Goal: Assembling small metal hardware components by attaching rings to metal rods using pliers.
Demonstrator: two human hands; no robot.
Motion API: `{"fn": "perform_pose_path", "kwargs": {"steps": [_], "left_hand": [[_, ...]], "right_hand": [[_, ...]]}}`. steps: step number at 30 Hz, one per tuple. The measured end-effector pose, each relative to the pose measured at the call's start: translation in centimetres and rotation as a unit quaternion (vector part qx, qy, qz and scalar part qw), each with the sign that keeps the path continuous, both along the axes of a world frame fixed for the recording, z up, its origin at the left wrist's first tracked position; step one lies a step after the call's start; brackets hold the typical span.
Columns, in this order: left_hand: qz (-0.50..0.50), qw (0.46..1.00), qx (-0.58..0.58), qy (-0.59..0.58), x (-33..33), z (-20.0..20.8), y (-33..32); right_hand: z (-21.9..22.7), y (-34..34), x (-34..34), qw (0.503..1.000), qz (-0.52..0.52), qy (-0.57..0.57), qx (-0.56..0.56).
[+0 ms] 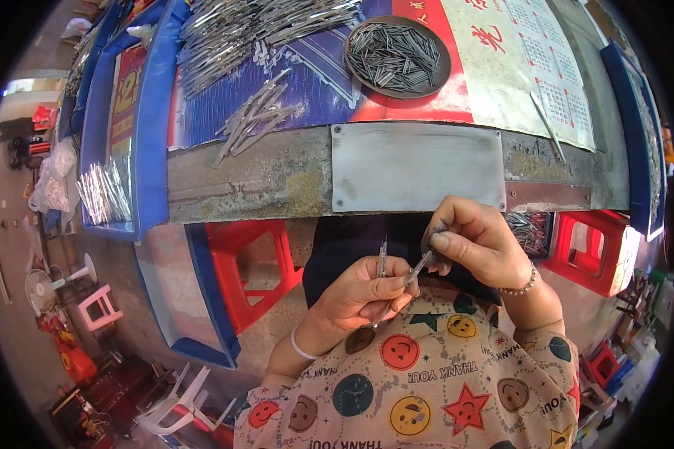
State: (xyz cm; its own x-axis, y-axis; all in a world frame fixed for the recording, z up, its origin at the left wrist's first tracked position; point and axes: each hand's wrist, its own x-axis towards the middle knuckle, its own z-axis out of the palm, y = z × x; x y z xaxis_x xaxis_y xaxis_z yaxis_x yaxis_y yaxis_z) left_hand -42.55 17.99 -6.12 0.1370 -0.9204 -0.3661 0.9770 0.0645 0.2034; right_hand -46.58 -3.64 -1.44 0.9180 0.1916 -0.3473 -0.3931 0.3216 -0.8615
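In front of my body, just below the table edge, my two hands are close together. My left hand (371, 293) is closed on slim silvery metal pieces (383, 260); one sticks up past its fingers. The thumb and fingers of my right hand (475, 251) pinch the upper end of a slim metal piece (421, 268), whose lower end meets the left fingertips. How these pieces fit together is too small to tell. Beyond the hands, a round brown bowl (447, 75) holds many thin dark metal pins (393, 56). Loose silvery metal strips (258, 116) lie to its left.
A large heap of metal strips (269, 30) covers the table's far left. A pale metal plate (418, 168) is screwed to the front edge. One strip (548, 127) lies at right. Blue trays (150, 112) flank the table; red stools (251, 269) stand below it.
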Motion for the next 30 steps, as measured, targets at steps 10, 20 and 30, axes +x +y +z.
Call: {"fn": "perform_pose_path", "kwargs": {"steps": [10, 20, 30], "left_hand": [[0.007, 0.998, 0.011, 0.065, -0.6, 0.0, -0.4], [0.018, 0.995, -0.015, 0.100, -0.2, 0.5, -0.6], [0.033, 0.999, 0.005, 0.030, 1.2, 2.3, -2.3]], "right_hand": [[-0.6, 0.3, -0.4, 0.998, 0.003, -0.043, -0.041], [-1.4, 0.4, 0.0, 0.999, -0.016, -0.037, 0.017], [-0.9, -1.7, -0.1, 0.990, -0.074, -0.010, 0.116]]}}
